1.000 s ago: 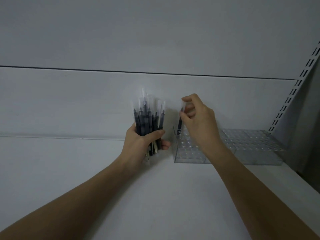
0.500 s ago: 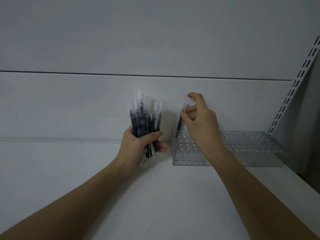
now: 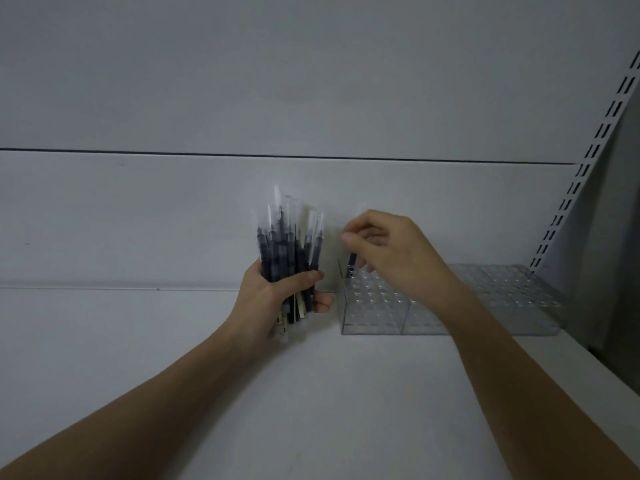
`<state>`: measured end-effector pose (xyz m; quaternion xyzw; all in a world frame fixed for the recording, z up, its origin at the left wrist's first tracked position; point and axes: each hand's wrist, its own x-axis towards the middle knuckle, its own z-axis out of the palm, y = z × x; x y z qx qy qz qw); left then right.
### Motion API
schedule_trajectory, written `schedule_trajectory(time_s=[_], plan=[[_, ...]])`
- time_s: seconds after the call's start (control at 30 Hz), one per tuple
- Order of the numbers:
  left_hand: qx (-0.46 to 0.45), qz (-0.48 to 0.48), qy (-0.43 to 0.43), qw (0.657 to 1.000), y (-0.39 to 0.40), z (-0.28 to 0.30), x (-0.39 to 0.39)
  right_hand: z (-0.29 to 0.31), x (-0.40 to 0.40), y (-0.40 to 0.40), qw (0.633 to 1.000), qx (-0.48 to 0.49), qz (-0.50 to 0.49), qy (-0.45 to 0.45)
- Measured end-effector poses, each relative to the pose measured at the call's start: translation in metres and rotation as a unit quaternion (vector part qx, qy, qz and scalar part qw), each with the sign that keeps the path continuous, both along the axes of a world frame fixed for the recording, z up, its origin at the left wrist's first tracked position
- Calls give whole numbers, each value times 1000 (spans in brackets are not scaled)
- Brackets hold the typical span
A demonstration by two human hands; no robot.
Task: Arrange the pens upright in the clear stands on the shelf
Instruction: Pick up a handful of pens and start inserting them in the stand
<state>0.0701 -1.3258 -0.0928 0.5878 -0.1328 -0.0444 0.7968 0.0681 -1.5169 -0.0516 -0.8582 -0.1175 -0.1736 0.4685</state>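
Your right hand [image 3: 394, 251] pinches one pen [image 3: 352, 265] near its top, fingers curled round it. The pen's long axis runs almost straight up, its lower end at the back left corner hole of the stand [image 3: 374, 313], directly below your fingertips. I judge the next move is a straight push down. Your left hand [image 3: 273, 299], just left of the stand, grips the bundle [image 3: 287, 247] upright. Your palm hides the pen's upper part; whether its tip has entered the hole is hard to make out.

The right hand [image 3: 391, 251] hides most of the single pen [image 3: 352, 263]; its grip is unclear.
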Motion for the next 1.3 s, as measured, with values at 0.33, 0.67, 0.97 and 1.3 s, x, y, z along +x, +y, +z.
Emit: schedule_trajectory(time_s=[0.33, 0.67, 0.97, 1.3], plan=[[-6, -18, -12, 1000, -6, -2, -2, -1, -8, 27, 984, 162, 71, -27], [23, 3, -12, 1000, -6, -6, 1, -4, -7, 29, 983, 180, 24, -34], [21, 32, 1, 999, -6, -10, 4, 13, -5, 1, 943, 270, -88, -177], [38, 17, -21, 999, -8, -14, 3, 1, 3, -6, 963, 136, -118, -203]])
